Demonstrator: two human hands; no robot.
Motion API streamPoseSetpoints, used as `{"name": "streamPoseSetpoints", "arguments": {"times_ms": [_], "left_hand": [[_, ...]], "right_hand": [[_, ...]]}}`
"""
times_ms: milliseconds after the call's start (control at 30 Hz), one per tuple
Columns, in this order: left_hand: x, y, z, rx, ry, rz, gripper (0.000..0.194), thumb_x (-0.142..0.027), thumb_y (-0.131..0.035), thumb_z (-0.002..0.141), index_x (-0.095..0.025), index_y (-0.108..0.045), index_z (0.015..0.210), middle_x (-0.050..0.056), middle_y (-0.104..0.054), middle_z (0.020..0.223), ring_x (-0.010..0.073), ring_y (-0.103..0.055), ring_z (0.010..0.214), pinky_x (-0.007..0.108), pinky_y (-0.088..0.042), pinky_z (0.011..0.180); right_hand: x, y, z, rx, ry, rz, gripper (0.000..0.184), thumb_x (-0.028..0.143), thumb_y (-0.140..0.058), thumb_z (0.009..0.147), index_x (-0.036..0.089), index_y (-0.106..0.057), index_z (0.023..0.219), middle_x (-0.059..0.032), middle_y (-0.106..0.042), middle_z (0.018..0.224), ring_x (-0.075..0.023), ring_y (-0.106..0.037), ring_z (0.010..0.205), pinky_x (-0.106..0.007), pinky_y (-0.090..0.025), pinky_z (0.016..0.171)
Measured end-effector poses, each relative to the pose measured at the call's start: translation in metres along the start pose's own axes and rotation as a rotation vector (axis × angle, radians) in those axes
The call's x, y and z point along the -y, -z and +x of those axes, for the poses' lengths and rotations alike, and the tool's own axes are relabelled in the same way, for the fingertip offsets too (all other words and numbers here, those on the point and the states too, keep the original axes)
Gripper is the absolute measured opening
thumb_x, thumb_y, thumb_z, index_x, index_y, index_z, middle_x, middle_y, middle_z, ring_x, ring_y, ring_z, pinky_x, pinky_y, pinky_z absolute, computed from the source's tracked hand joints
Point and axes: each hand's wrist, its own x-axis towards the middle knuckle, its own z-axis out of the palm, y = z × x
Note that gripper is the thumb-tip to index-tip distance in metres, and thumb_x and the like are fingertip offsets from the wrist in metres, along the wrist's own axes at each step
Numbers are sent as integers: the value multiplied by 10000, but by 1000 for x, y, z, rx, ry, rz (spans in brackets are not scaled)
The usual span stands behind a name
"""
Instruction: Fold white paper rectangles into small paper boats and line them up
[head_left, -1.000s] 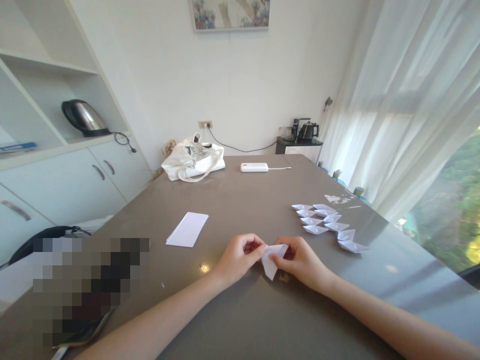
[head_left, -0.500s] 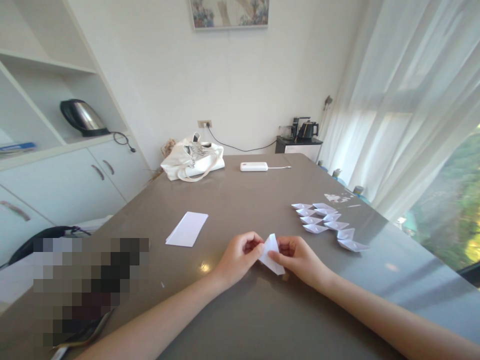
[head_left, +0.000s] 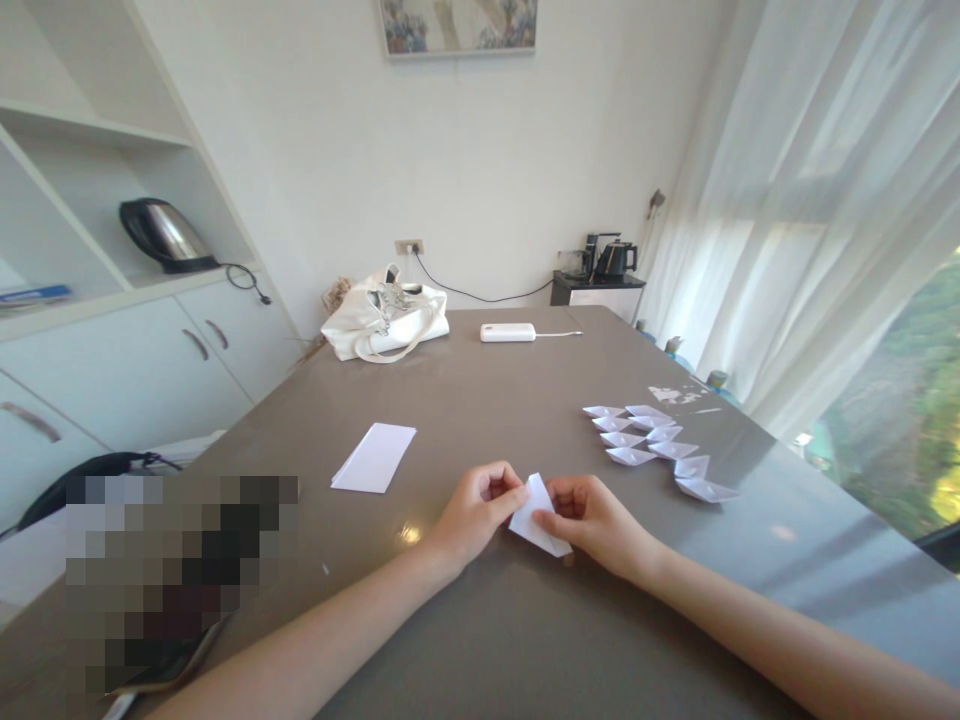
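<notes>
Between my two hands is a folded piece of white paper, held just above the table with a pointed corner at its top. My left hand pinches its upper left edge between thumb and curled fingers. From the other side, my right hand grips it, the thumb lying flat across the front face and the fingers behind. To the left lies a small stack of white paper sheets. Over on the right, several folded paper boats stand in loose rows.
A white handbag and a white power bank with a short cable rest toward the table's far end. The grey table has a peeled white patch near its right edge. A blurred-out area covers the lower left.
The folded paper has turned slightly and shows more of its front face, its top corner now further left. My right thumb has shifted a little left across it.
</notes>
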Motion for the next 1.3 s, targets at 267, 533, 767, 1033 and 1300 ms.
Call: {"name": "streamPoseSetpoints", "arguments": {"times_ms": [267,533,767,1033,1300], "left_hand": [[-5,1,-1,4,18,-20,224,-326,-617,736,-136,-526,660,-27,-507,593,93,-454,571,210,-357,560],[3,2,2,97,-20,36,280,-402,-558,811,-127,-567,757,-11,-538,634,96,-482,566,209,-377,544],[1,2,-1,27,-85,200,276,-378,-547,832,-136,-548,698,-22,-511,567,94,-481,539,207,-368,541],[1,4,1,85,-57,152,301,-417,-544,827,-133,-580,730,-3,-557,617,96,-495,540,212,-384,540],[-6,11,2,185,-34,212,264,-370,-617,773,-127,-572,683,1,-560,607,100,-500,558,208,-381,540]], "right_hand": [[-4,1,-1,67,-15,-14,237,331,-668,745,99,-638,784,-30,-620,701,-117,-531,610,-219,-403,560],[-4,1,2,-6,-12,33,306,403,-669,735,102,-636,784,-35,-638,699,-104,-527,559,-203,-393,500],[-2,3,4,-107,9,69,368,470,-659,733,110,-607,790,-57,-663,726,-113,-555,552,-205,-406,473],[-2,5,4,-139,34,98,374,470,-673,724,117,-635,841,-55,-683,759,-140,-607,628,-230,-453,554],[4,9,4,-53,-27,-1,407,524,-660,715,120,-616,718,-12,-615,567,-89,-522,455,-202,-414,444]]}}
